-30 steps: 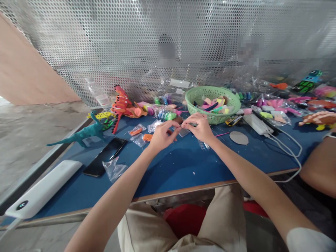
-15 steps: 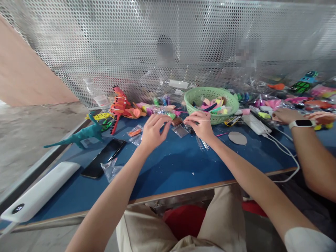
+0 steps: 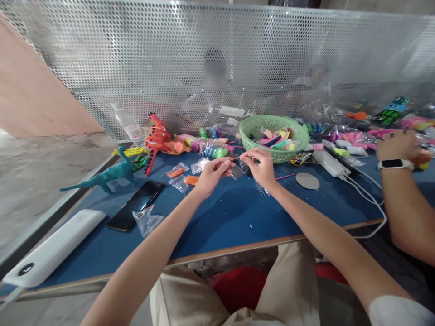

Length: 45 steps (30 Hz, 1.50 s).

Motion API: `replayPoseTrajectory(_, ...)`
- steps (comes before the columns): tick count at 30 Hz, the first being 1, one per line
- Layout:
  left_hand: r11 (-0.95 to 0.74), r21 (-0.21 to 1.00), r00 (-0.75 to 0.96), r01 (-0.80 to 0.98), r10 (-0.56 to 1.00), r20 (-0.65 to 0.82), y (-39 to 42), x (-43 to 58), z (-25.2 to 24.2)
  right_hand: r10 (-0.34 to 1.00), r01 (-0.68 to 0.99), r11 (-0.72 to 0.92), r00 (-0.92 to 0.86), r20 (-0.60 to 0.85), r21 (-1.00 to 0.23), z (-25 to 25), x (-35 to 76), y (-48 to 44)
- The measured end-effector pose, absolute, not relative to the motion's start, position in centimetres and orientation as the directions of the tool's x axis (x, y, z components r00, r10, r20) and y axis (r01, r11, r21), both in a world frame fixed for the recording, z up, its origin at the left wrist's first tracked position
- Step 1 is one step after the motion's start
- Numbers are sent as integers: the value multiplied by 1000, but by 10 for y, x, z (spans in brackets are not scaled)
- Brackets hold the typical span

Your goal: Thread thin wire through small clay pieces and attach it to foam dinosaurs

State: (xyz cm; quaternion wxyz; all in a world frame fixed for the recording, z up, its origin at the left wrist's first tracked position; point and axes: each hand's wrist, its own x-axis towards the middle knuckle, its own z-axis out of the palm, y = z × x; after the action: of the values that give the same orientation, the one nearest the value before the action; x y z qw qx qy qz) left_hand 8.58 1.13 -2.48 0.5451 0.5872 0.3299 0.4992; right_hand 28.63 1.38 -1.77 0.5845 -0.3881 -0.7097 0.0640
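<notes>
Between my two hands runs a thin wire (image 3: 280,159), its free length stretching to the right in front of the green basket. My left hand (image 3: 212,175) is closed, thumb against the fingers, at the wire's left end. Pinched close beside it, the fingertips of my right hand (image 3: 261,167) grip the same wire. Several loose thin wires (image 3: 261,189) lie on the blue table (image 3: 224,222) below my right hand. A small clear bag (image 3: 238,172) lies partly behind my left fingers. An orange clay piece (image 3: 192,180) is beside my left wrist.
The green basket (image 3: 248,141) holds colourful clay pieces. To the left are a teal dinosaur (image 3: 105,174), a red-orange figure (image 3: 158,136), a phone (image 3: 134,208) and a white power bank (image 3: 56,246). At right, another person's hand (image 3: 396,147) reaches over bagged clay; white cables (image 3: 374,199) trail nearby.
My left hand has moved slightly right and down and turned, staying close to my right hand. An orange piece beside it now shows. The other person's hand has shifted right and up.
</notes>
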Motion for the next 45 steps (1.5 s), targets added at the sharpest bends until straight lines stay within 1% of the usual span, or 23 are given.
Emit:
replayPoseTrajectory(4, -199, 953, 243, -230, 936, 254, 15, 84, -29, 677, 320, 715, -98, 729, -621, -16, 284, 12)
replayPoseTrajectory(7, -209, 946, 236, -248, 934, 268, 15, 83, -30, 691, 255, 713, -102, 715, -653, -16, 282, 11)
replayPoseTrajectory(11, -216, 952, 233, -219, 936, 265, 13, 86, -29, 722, 224, 684, -80, 687, -694, -17, 281, 11)
replayPoseTrajectory(15, -269, 945, 218, -186, 927, 307, 11, 87, -28, 736, 185, 674, -94, 670, -715, -18, 280, 12)
replayPoseTrajectory(21, -364, 928, 243, -83, 895, 373, 11, 81, -23, 722, 167, 691, -206, 660, -704, -14, 285, 12)
replayPoseTrajectory(25, -359, 930, 246, -76, 897, 366, 10, 79, -19, 747, 163, 664, -202, 634, -730, -13, 287, 14)
replayPoseTrajectory(27, -348, 934, 237, -85, 903, 358, 8, 79, -17, 764, 134, 642, -201, 614, -755, -15, 287, 16)
replayPoseTrajectory(29, -343, 934, 237, -97, 904, 356, 7, 79, -16, 796, 76, 594, -197, 572, -801, -20, 285, 18)
replayPoseTrajectory(33, -337, 932, 232, -133, 904, 360, 6, 80, -17, 877, -96, 444, -156, 454, -891, -32, 278, 21)
replayPoseTrajectory(35, -342, 929, 223, -140, 903, 366, 6, 81, -18, 889, -173, 408, -147, 433, -896, -36, 273, 23)
replayPoseTrajectory(38, -375, 916, 212, -141, 893, 398, 7, 81, -19, 886, -263, 410, -113, 450, -873, -39, 270, 25)
replayPoseTrajectory(40, -385, 913, 202, -136, 891, 406, 8, 80, -19, 890, -269, 414, -84, 449, -870, -39, 269, 25)
replayPoseTrajectory(45, -379, 921, 162, -91, 907, 389, 11, 79, -21, 894, -181, 427, -66, 444, -886, -36, 271, 23)
